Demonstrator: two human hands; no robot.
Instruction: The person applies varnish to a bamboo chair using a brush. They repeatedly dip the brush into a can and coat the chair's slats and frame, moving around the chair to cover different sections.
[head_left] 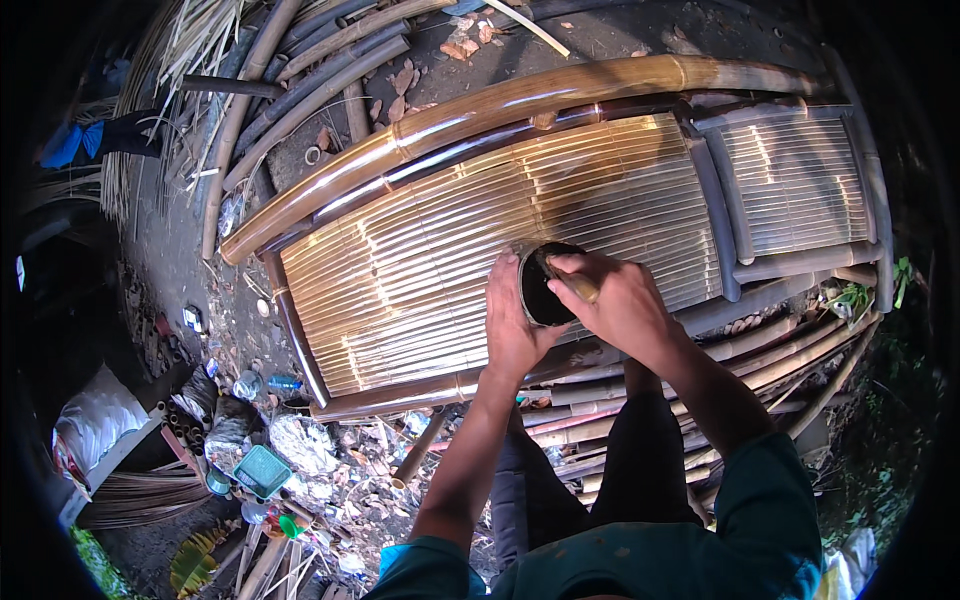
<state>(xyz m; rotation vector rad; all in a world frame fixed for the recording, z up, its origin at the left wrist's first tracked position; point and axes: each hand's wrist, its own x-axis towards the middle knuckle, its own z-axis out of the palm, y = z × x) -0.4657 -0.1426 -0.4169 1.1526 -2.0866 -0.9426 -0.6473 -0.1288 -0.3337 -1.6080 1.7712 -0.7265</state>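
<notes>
Over the bamboo bench (400,397), our left hand (508,312) curls around a dark can (537,303); our right hand (622,296) grips a brush-like tool (582,288) at its mouth, tip hidden. Left slats (390,270) gleam; right slats (668,215) and end panel (795,180) look duller. We judge coating partly done, right end likely left.

Person wears a teal shirt (650,562), with a few small tan flecks across the front. Left sleeve (425,570) is brighter in sunlight; right sleeve (768,500) reads darker, in shade. Both are short, leaving forearms (465,455) bare. Trousers (640,468) are dark, nearly black, bluish where light catches the left leg.
</notes>
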